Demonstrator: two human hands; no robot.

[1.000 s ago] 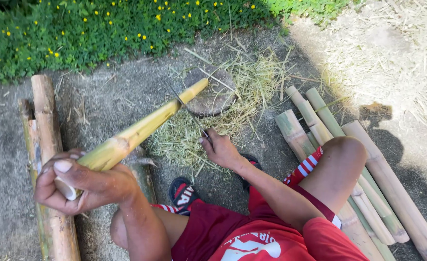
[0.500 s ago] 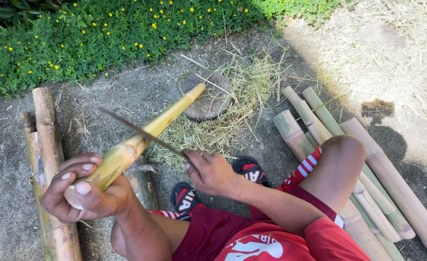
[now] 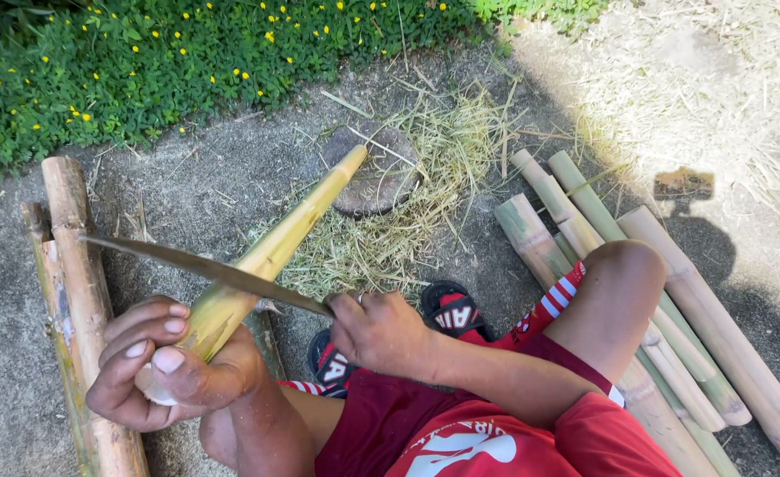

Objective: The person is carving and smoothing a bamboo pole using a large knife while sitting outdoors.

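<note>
Bamboo stalk slanting up from lap to round flat stone, long blade laid across it.

Left hand wrapped tight around stalk's near end; right hand clenched on blade's handle. Dry shavings strewn on concrete ground. Cut bamboo poles stacked at right, more poles at left.

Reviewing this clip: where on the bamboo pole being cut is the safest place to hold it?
Probably the near butt end, from below and behind, as the left hand does: the bamboo pole slants away, and the knife blade crosses it just beyond.
</note>
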